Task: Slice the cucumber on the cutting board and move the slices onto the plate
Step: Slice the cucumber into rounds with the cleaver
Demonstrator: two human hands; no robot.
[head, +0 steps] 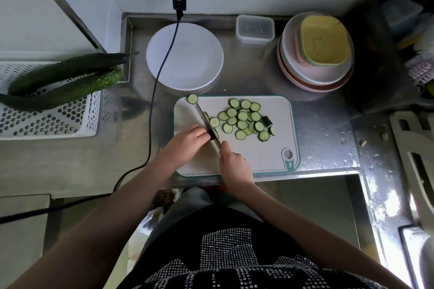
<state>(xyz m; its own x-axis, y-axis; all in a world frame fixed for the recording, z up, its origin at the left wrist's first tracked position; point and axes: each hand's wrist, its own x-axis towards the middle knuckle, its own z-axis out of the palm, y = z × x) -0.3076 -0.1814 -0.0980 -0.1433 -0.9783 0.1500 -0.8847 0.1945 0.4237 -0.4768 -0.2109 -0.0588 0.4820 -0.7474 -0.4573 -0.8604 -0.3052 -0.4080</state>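
Right hand (pixel 233 159) grips knife (pixel 206 122); left hand (pixel 187 139) holds cucumber (pixel 214 134).

Soft, even daylight fills the scene, brightest on the white wall behind the cutting board (pixel 237 136) and on the white plate (pixel 184 56) beyond the hands. Just right of the right hand (pixel 233 162), the wet steel counter (pixel 328 129) throws hard glare off water droplets and its front edge. The far right corner falls into deep shadow, and detail there is lost. Shadows under the left hand (pixel 185 141) and the knife (pixel 206 122) are faint and short. Focus is fair around the grip but softens outward; the picture looks slightly smeared and compressed. Wide-angle distortion bends the counter edges and stretches both forearms near the bottom.
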